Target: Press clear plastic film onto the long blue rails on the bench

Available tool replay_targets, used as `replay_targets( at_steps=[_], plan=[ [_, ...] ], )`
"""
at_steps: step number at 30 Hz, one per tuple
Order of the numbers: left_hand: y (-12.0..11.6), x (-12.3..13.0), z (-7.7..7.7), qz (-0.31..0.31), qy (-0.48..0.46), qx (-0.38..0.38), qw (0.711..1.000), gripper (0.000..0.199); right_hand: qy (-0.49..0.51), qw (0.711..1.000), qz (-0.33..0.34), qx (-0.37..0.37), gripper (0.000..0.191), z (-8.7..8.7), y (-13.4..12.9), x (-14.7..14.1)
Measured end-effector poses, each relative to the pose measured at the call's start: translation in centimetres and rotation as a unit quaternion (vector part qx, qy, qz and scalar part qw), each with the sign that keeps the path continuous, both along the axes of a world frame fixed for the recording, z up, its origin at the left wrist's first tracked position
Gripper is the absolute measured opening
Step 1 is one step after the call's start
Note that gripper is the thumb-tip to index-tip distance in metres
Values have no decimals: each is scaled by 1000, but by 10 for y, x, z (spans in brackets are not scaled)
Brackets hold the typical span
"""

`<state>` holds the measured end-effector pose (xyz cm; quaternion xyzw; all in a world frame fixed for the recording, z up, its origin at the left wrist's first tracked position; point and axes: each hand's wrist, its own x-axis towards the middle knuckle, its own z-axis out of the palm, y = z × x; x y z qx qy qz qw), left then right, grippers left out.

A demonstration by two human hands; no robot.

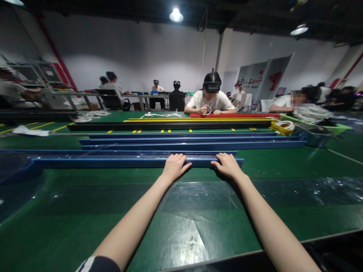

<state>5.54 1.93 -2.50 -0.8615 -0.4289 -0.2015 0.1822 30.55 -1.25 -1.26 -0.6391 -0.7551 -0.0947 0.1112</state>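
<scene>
A long blue channel (113, 163) lies crosswise on the green table (136, 234). My left hand (175, 166) grips its near wall, with fingers over the top edge and the thumb pointing right along it. Near the channel's right end, my right hand (227, 164) holds the same wall, its thumb pointing left. A short stretch of blue wall shows between the two hands. Clear plastic film seems to lie inside the channel. Nearer to me, a wide strip of clear film (198, 192) lies flat under and between my forearms.
Beyond lie more blue channels (193, 145), a black bar (170, 126), yellow strips (198, 119) and a red bar (241, 115). A blue container (17, 173) stands left. Cables fill a green tray (340, 129) at right. A person (211, 100) sits opposite.
</scene>
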Motion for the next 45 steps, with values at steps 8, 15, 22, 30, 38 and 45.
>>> replay_targets(
  at_steps=[8, 15, 22, 30, 38, 45],
  plan=[
    [1, 0, -1, -2, 1, 0, 1000, 39, -13, 1000, -2, 3, 33, 0, 0, 0],
    [0, 0, 0, -3, 1, 0, 1000, 41, -14, 1000, -1, 2, 33, 1, -1, -2],
    [0, -1, 1, -2, 2, -4, 1000, 41, -14, 1000, -1, 3, 32, 1, -1, -2],
    [0, -1, 1, -4, 5, -2, 1000, 41, -15, 1000, -2, 0, 33, 1, -2, -2],
    [0, 0, 1, -1, -3, -10, 1000, 40, -18, 1000, -5, 1, 33, 0, -1, -2],
    [0, 1, 2, 7, -2, -17, 1000, 42, -18, 1000, -4, 4, 32, 0, 0, -2]
  ],
)
